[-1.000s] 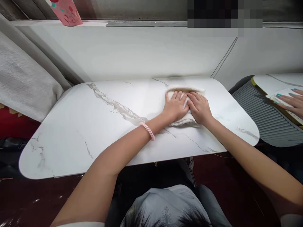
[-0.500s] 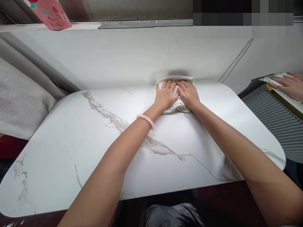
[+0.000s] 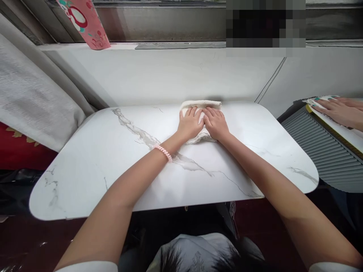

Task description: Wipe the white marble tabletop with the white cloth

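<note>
Side by side at the far edge of a white marble-patterned table (image 3: 85,162), my two hands press on a cream cloth (image 3: 200,103). My left hand (image 3: 190,124) lies flat on the cloth's left part, fingers stretched forward; a pink coiled band (image 3: 163,152) circles that forearm. On the right part rests my right hand (image 3: 216,122), also flat, its thumb close to the left one. The cloth's far edge is folded and stands up near the wall. Its near edge is bunched below my palms, which hide much of the middle.
White wall (image 3: 170,79) rises behind the table, below a ledge carrying a pink patterned object (image 3: 90,28). Grey fabric (image 3: 34,87) hangs at left. At right, another person's hand (image 3: 337,109) rests on white cloth atop a neighbouring table with a grey ribbed side (image 3: 312,151).
The head view has tilted up and drawn back, showing more of the ledge and my lap. Both hands stay flat on the cloth, at nearly the same place on the table.
</note>
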Motion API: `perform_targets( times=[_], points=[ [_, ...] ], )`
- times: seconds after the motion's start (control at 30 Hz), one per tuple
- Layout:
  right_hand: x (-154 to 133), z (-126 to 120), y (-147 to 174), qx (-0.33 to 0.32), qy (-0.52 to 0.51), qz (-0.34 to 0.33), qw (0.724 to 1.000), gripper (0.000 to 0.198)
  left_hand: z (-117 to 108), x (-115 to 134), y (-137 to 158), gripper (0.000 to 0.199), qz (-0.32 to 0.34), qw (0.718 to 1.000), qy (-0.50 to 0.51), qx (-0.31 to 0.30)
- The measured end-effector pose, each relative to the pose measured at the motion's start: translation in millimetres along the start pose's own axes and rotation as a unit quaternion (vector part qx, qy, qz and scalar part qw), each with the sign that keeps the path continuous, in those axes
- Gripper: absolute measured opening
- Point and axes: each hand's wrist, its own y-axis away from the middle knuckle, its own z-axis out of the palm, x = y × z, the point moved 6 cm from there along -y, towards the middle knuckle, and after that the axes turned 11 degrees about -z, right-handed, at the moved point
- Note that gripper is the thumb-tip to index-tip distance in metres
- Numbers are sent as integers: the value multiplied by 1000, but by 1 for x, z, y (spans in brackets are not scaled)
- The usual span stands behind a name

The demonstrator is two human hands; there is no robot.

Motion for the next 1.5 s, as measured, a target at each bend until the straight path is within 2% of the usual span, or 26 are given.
perform_targets(
  times=[0.23, 0.47, 0.57, 0.67, 0.77, 0.87, 1.03, 1.23, 1.37, 1.5],
  points=[
    [-66, -13, 61, 14, -23, -23, 999, 51, -18, -15, 86, 51, 9, 999, -29, -10],
    [-131, -30, 121, -5, -53, -99, 994, 52, -35, -28, 177, 55, 12, 997, -70, -11],
    [-154, -32, 134, -18, -69, -126, 989, 53, -41, -38, 202, 57, 21, 996, -87, -9],
    [-170, -31, 135, -23, -84, -136, 987, 53, -46, -52, 211, 57, 24, 995, -96, -9],
    [-179, -26, 123, -23, -95, -138, 986, 53, -48, -68, 205, 56, 12, 995, -100, -17],
    [-183, -15, 98, -13, -104, -136, 985, 50, -50, -86, 186, 56, -4, 994, -101, -27],
    [-176, 12, 33, -8, -123, -114, 986, 45, -54, -118, 129, 53, -55, 994, -89, -10],
    [-154, 39, -41, 11, -124, -72, 990, 42, -49, -147, 47, 50, -46, 998, -48, -20],
    [-141, 49, -72, 24, -120, -55, 991, 42, -43, -162, 8, 49, -43, 999, -25, -1],
    [-134, 55, -92, 26, -111, -42, 993, 42, -40, -170, -14, 48, -41, 999, -4, 15]
  ],
)
